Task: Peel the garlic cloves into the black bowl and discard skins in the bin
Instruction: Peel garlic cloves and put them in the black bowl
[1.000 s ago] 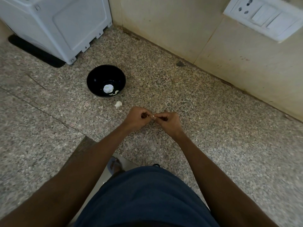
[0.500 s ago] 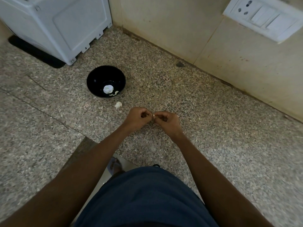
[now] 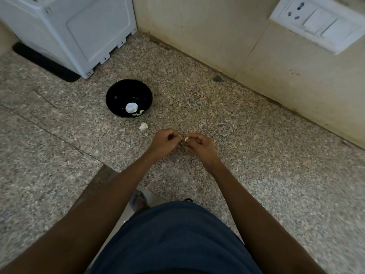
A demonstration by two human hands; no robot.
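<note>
In the black bowl [image 3: 118, 95], two white pieces [image 3: 131, 107].

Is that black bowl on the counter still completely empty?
No, the black bowl already holds a white garlic piece and a smaller pale piece beside it.

Single head-worn view, steeply downward over granite counter [image 3: 256, 155] toward wall corner, close above forearms.

A speckled granite counter [image 3: 256, 155] is carrying a black bowl [image 3: 118, 95] at its far left. A white garlic piece [image 3: 143, 126] is lying just near-right of the bowl. A white appliance [image 3: 79, 30] is standing at the far left corner.
</note>
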